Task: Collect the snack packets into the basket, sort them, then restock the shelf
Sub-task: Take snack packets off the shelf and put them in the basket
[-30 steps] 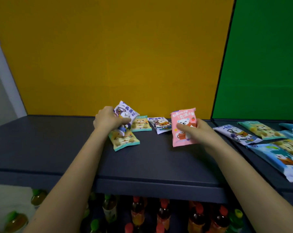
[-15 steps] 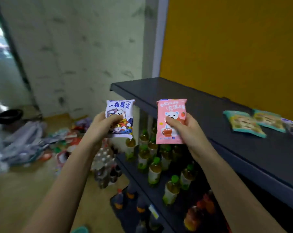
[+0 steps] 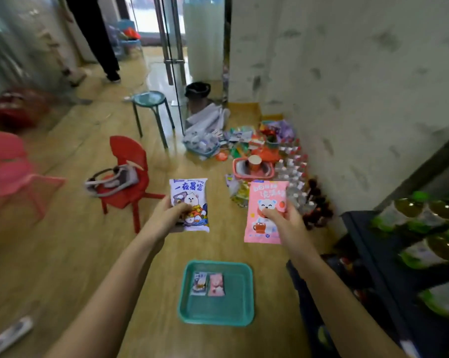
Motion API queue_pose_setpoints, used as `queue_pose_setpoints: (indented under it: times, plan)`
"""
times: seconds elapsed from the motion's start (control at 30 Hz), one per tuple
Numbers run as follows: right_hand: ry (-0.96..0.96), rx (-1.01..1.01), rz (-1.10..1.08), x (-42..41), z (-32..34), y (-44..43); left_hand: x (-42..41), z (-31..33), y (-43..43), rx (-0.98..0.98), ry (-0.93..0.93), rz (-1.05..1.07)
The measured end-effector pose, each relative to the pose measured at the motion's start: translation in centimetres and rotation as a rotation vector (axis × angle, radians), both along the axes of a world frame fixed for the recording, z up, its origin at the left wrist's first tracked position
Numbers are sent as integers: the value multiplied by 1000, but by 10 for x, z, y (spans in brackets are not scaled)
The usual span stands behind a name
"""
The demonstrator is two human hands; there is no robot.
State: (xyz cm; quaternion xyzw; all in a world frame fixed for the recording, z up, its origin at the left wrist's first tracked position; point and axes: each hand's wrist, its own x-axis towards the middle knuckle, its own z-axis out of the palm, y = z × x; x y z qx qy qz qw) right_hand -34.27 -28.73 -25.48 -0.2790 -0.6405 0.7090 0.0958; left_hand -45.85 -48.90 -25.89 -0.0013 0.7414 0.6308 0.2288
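I read the left hand (image 3: pixel 166 218) as curled round the lower half of a purple packet (image 3: pixel 190 200), thumb across its printed front, holding it upright; the right hand (image 3: pixel 286 224) pinches a pink packet (image 3: pixel 266 202) near its middle, thumb on the front, fingers behind, and that one is upright too; the two packets are apart, side by side, purple on the left and pink on the right, both in the air above the wooden floor (image 3: pixel 63 267); nearer to me, between the two forearms, a teal basket (image 3: pixel 218 310) sits flat on the floor; in its far left part lie two more packets, touching edge to edge, a small purple one (image 3: pixel 199 282) on the left and a small pink one (image 3: pixel 216 285) on the right; at the right edge I see a dark shelf (image 3: pixel 360 244) with green-capped bottles (image 3: pixel 409 206), blurred; farther off, along the pale wall, a heap of mixed goods (image 3: pixel 244 140) lies on the floor, with a pink tub (image 3: pixel 237 169) holding a paper cup (image 3: pixel 254 161); to the left stands a red chair (image 3: pixel 125 151) with a grey bag (image 3: pixel 112 180) on its seat; beyond it is a blue stool (image 3: pixel 150 99).
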Motion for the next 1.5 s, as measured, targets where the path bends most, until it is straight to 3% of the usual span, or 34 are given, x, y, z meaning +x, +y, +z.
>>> queue_pose_setpoints:
  times: [0.27,0.43,0.77,0.93,1.13,1.37,1.5]
  plan:
    - [-207,-115,37,-78,-175,-54,-57,-168,-52,-52,-209,34]
    - [-290,-127,60,-97,-316,-57,-72,-309,-51,-39,-302,15]
    - [-337,-101,87,-110,-653,-63,-90,-644,-42,-63,-322,-21]
    - [-379,-28,104,-122,-779,-59,-104,-772,-40,-134,-293,-38]
    - [-482,30,145,-129,-854,-57,-111,-861,-30,-305,-217,-45]
    - [-463,-57,85,-138,-865,-62,-107,-867,-21,-880,180,-230]
    - [-634,188,114,-141,-873,-70,-108,-860,-14,-1191,240,-448]
